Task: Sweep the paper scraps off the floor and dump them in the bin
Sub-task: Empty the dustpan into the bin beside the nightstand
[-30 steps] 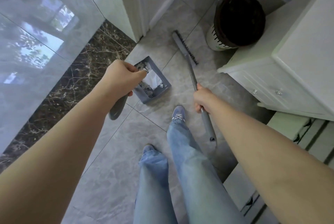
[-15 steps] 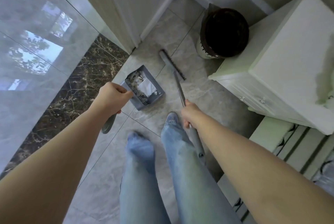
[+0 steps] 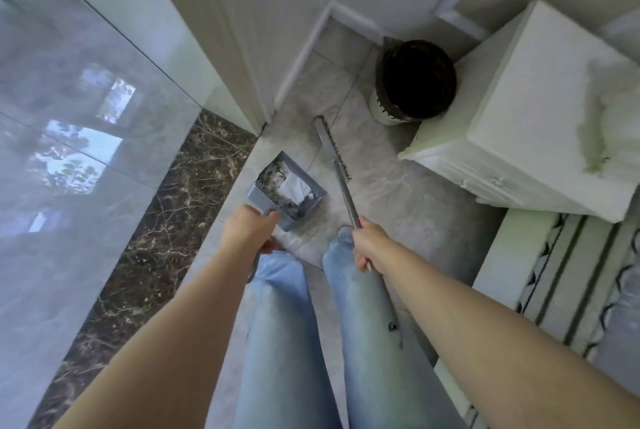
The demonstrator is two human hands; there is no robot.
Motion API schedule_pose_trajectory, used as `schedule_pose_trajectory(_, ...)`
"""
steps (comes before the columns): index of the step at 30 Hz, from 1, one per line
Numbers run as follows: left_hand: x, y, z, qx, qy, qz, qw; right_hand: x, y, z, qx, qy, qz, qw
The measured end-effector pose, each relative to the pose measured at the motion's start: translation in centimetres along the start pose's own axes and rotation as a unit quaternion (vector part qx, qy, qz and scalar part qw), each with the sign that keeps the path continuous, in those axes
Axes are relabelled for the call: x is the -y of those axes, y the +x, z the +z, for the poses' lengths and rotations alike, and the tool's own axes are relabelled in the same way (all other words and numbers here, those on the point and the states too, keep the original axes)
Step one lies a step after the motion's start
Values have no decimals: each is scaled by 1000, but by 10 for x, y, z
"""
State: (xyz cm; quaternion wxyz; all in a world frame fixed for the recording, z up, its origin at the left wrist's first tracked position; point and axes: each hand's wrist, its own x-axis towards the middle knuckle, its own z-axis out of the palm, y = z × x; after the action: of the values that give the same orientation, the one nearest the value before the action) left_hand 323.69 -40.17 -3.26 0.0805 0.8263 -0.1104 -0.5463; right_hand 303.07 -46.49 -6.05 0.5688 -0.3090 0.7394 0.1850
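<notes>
Compared with a second ago, more wall shows above the corner and both the bin and the dustpan lie lower in view, while the feet have shifted and the pan rides at much the same gap from the bin. Left hand is clenched round the dustpan's handle, carrying the pan with the paper scraps heaped inside it, white and crumpled against the grey walls. Right hand is wrapped round the broom shaft, its bristle head low over the floor tiles, between the pan and the bin. That bin stands in the corner beside a white cabinet, well apart from the pan; no loose scraps show on the tiles. Sweeping looks finished, so the carry to the bin seems to be the step in hand. To do it well, keep the pan's open lip tilted up so nothing slides out, bring it right over the dark mouth before tipping, and hold the broom clear of the path
</notes>
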Motion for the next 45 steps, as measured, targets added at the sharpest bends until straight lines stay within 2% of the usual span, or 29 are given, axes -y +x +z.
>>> schedule_pose_trajectory(3, 8, -2, -9, 34, 18, -42, 998, 5, -24, -9, 24, -14, -38, 999)
schedule_pose_trajectory(6, 2, -12, -18, 35, -12, -13, 999, 2, -50, -25, 27, 21, -56, 998)
schedule_pose_trajectory(9, -3, -27, -23, 25, -31, 43, 998, -5, -68, -31, 37, 77, -25, 996)
schedule_pose_trajectory(11, -5, -38, -29, 53, -54, 52, 996, -12, -81, -34, 30, 147, 10, 989)
schedule_pose_trajectory(16, -13, -75, -41, 144, -119, 51, 981, -35, -126, -42, 40, 219, -5, 975)
schedule_pose_trajectory(19, -14, -93, -48, 169, -167, 41, 971, -43, -143, -51, 67, 290, 11, 955)
schedule_pose_trajectory(26, -29, -145, -60, 155, -144, 134, 968, -49, -191, -79, 109, 371, 8, 922)
schedule_pose_trajectory(29, -46, -165, -69, 151, -145, 161, 965, -45, -211, -96, 135, 423, 15, 896)
schedule_pose_trajectory(32, -58, -178, -80, 149, -148, 190, 959, -45, -226, -111, 174, 497, 7, 850)
schedule_pose_trajectory(36, -66, -185, -92, 134, -136, 225, 956, -47, -234, -125, 181, 566, -16, 804)
schedule_pose_trajectory(38, -69, -188, -97, 133, -137, 236, 953, -46, -237, -128, 192, 580, -25, 791)
schedule_pose_trajectory(41, -75, -194, -101, 121, -148, 248, 950, -45, -243, -130, 180, 582, -44, 792)
schedule_pose_trajectory(45, -84, -203, -106, 116, -149, 267, 945, -43, -250, -122, 177, 630, -80, 752)
